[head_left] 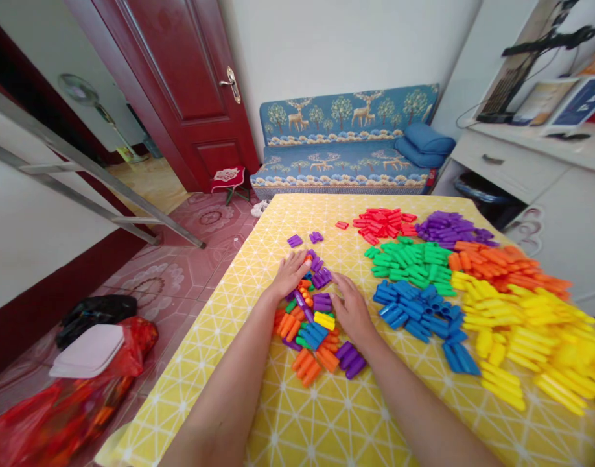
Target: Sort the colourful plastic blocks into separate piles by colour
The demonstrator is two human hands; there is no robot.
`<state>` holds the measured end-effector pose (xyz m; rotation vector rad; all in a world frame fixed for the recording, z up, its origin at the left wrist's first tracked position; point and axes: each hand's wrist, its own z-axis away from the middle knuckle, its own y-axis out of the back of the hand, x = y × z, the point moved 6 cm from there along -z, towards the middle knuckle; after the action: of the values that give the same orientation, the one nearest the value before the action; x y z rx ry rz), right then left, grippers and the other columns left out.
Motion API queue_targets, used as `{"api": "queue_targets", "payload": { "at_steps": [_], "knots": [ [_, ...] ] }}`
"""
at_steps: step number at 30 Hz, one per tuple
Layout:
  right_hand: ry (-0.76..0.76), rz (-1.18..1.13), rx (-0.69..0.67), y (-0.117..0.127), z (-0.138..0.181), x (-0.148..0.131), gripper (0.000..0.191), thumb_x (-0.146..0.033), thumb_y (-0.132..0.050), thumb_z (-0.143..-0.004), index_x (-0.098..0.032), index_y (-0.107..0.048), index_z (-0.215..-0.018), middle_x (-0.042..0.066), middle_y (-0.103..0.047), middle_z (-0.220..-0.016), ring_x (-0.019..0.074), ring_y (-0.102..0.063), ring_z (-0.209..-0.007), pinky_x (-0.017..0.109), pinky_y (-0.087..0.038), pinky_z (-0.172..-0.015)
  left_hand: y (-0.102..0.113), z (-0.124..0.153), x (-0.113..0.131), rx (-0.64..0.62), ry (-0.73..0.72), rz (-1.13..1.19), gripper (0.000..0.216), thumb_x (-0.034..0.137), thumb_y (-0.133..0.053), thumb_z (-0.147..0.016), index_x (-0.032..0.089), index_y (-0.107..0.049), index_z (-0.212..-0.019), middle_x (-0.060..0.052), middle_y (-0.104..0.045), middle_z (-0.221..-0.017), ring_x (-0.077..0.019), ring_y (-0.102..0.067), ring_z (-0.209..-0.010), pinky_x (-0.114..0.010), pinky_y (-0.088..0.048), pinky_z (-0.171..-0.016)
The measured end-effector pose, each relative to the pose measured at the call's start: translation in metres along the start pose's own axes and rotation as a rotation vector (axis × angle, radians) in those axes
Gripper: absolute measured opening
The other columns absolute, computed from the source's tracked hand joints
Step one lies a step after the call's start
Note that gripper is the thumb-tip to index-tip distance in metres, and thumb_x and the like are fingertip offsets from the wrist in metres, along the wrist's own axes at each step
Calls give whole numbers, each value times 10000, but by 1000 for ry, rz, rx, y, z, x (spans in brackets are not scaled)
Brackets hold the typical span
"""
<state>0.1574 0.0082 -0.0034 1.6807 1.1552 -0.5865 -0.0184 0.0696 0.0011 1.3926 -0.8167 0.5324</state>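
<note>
A mixed heap of small plastic peg blocks (311, 324) in orange, purple, blue, yellow and green lies on the yellow patterned tablecloth (326, 415). My left hand (290, 274) rests palm down on the heap's far left side, fingers stretched flat. My right hand (352, 311) lies against the heap's right side, fingers extended over the blocks. Neither hand visibly grips a block.
Sorted piles lie to the right: red (382, 222), purple (448, 227), green (411, 259), orange (501, 263), blue (424, 311), yellow (531, 337). Loose purple blocks (294, 240) sit farther back. A blue sofa (346, 149), a red door (181, 84), floor bags (83, 363) and a white desk (531, 168) surround the table.
</note>
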Motion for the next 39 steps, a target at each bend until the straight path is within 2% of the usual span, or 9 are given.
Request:
{"api": "queue_targets", "payload": {
  "at_steps": [3,6,10,14,17,23,30,34,39],
  "knots": [
    [-34,-74,15,3,0,4,428,-189,-461,-829,-220,-547,-1247,103,-554,-1272,235,-530,-1184,475,-427,-1039,6,-5,10,-17,-22,182,569,568,-364,-923,261,-466,-1392,-58,-361,-1516,-247,-240,-1443,-475,-128,-1188],
    [-74,-153,63,7,0,6,361,-204,-456,-842,-218,-562,-1186,109,-570,-1186,224,-591,-1063,446,-506,-939,30,9,24,73,-27,313,606,598,-379,-906,225,-503,-1367,-84,-440,-1471,-268,-384,-1377,-432,-318,-1129],
    [-89,-178,89,8,1,7,286,-235,-470,-853,-207,-571,-1119,106,-580,-1108,218,-605,-1001,430,-529,-894,43,60,59,-9,-189,88,709,556,-653,-761,260,-483,-1382,-93,-454,-1461,-309,-381,-1370,-481,-289,-1140],
    [-96,-196,90,7,1,7,274,-252,-483,-855,-203,-570,-1110,102,-585,-1105,217,-605,-1001,429,-526,-897,6,123,74,-286,-288,-257,1059,604,-816,-490,375,-387,-1430,-78,-201,-1583,-440,-126,-1437,-654,-159,-1118],
    [-106,-199,96,7,1,7,267,-268,-490,-855,-205,-578,-1100,101,-591,-1097,218,-611,-983,426,-536,-876,-20,143,68,-251,-276,-395,1142,653,-800,-456,374,-328,-1458,-77,-98,-1603,-471,6,-1436,-719,-78,-1085],
    [-63,-155,46,7,0,-1,289,-296,-496,-869,-228,-608,-1127,92,-602,-1131,214,-604,-1003,410,-521,-895,-15,102,54,-45,-289,-439,1037,665,-760,-538,335,-375,-1443,-88,-154,-1594,-435,-129,-1434,-634,-135,-1132],
    [30,-49,-14,6,-1,-5,339,-277,-509,-866,-226,-603,-1187,89,-603,-1217,229,-549,-1154,433,-431,-1017,12,31,36,193,-235,-325,626,174,-680,-713,266,-547,-1318,-72,-555,-1350,-301,-491,-1244,-447,-373,-1071],
    [54,-33,-67,4,-1,-11,369,-264,-556,-839,-252,-601,-1206,72,-620,-1215,232,-563,-1141,437,-436,-1006,13,19,26,289,-197,-293,579,110,-639,-698,241,-594,-1260,-66,-617,-1279,-291,-542,-1188,-435,-398,-1041],
    [107,-67,-160,1,1,-25,267,-280,-589,-845,-277,-652,-1104,45,-653,-1157,221,-582,-1104,423,-439,-998,15,24,28,331,-210,-255,477,227,-705,-722,230,-636,-1194,-73,-685,-1148,-292,-603,-1054,-428,-436,-971]
  ]
}}
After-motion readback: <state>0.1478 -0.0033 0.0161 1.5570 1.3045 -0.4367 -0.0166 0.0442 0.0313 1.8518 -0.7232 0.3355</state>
